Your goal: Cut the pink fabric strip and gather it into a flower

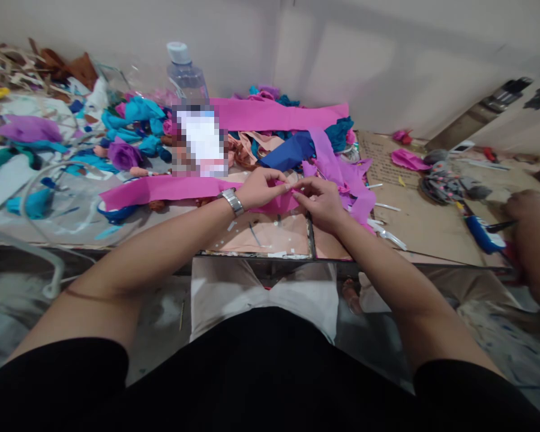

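Observation:
My left hand point(264, 189), with a metal watch at its wrist, pinches a pink crepe paper strip point(162, 189) near the table's front edge. The strip trails off to the left, passing behind my left wrist. Close beside it, my right hand point(321, 201) has its thumb and finger closed on the same strip's gathered end. The fingertips of both hands nearly meet. Purple crepe paper point(333, 159) lies just behind and right of my right hand. Another flat pink strip point(279, 115) is spread farther back.
A clear bottle point(186, 78) stands at the back, by a blurred bright rectangle point(202, 144). Crumpled blue and purple paper point(126, 153) covers the left side. At right are cardboard point(382, 192), a blue-handled tool point(483, 234) and another person's hand point(524, 204).

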{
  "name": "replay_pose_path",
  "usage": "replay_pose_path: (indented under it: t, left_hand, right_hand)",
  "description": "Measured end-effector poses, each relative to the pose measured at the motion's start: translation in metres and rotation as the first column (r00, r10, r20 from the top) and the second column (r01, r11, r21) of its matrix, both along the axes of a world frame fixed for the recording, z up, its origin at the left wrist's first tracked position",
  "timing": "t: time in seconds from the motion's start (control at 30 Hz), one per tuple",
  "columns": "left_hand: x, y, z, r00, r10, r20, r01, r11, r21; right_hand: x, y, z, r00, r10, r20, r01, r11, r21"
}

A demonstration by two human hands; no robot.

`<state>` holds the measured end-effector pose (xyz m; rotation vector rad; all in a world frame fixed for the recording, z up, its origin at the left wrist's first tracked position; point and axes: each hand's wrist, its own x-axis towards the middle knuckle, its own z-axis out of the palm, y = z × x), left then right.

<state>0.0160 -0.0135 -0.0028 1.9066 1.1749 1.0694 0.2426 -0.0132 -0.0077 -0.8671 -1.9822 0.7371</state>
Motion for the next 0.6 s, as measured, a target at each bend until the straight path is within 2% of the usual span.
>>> replay_pose_path:
  t: [0.6]
  left_hand:
    - [0.0020,0.0004,-0.0053,1.000,0.005,-0.021,-0.005,1.000,-0.004]
  right_hand:
    - [0.0002,0.0023,-0.0019,0.999,-0.031,0.033,0.030,0.999,0.024]
